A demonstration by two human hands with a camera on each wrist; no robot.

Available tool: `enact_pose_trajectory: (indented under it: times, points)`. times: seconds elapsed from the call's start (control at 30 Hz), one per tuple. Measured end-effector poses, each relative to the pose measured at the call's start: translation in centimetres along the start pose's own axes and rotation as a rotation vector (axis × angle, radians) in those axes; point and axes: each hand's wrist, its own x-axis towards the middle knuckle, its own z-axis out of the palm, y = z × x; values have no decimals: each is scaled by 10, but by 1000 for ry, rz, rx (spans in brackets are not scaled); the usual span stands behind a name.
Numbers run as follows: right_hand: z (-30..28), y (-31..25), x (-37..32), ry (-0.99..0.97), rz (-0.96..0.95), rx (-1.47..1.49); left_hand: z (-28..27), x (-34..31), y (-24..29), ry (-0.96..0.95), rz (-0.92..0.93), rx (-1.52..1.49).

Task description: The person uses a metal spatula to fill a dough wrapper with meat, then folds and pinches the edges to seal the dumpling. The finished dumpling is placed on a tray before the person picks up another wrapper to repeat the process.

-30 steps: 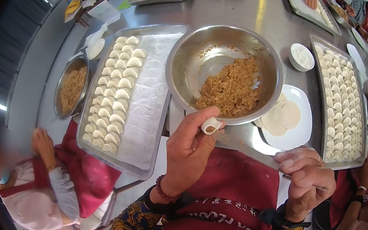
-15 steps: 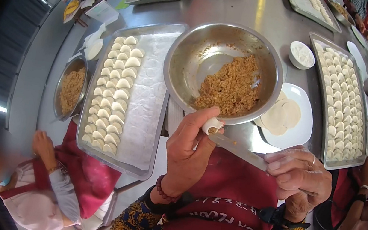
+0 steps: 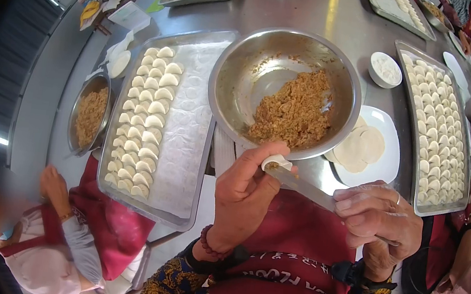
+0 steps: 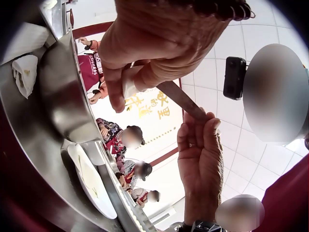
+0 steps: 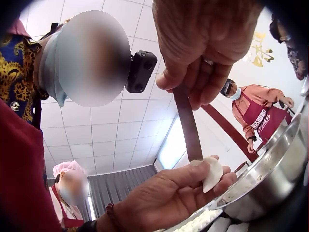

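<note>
My left hand (image 3: pixel 243 198) pinches a small white dough wrapper (image 3: pixel 277 162), folded round a bit of brown filling, between thumb and fingers. My right hand (image 3: pixel 383 220) grips a flat metal spatula (image 3: pixel 308 190) by its far end. The blade's tip is at the wrapper's mouth; the right wrist view shows the blade (image 5: pixel 188 128) meeting the folded dough (image 5: pixel 213 175). Just beyond the left hand stands a steel bowl (image 3: pixel 217 106) of brown minced filling (image 3: pixel 294 110). Right of the bowl, round wrappers (image 3: pixel 360 148) lie on a white plate (image 3: pixel 386 167).
A tray (image 3: pixel 192 135) with rows of dumplings (image 3: pixel 147 117) lies left of the bowl, another full tray (image 3: pixel 461 203) to the right. A small white bowl (image 3: pixel 386 71) and a second filling bowl (image 3: pixel 72 143) stand nearby. A person (image 3: pixel 63 237) sits at the left.
The spatula's tip has come left and up from below the wrapper to its mouth, the right hand shifting left with it. The wrapper's opening has tilted toward the blade.
</note>
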Motion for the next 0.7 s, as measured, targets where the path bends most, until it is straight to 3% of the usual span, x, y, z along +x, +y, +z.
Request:
enact_pose_trajectory:
  times: [0.2,0.5,0.6,0.7]
  points:
    - [5,3,2,-49,-79,-52,4,1,9,31,-121,-151]
    - [17,26,9,77,-173,-92,2,1,9,23,-210,-294]
    - [22,49,9,51,40,-149,1,0,9,46,-209,-314]
    - [29,77,14,21,22,-348,-1,-1,7,50,-209,-333]
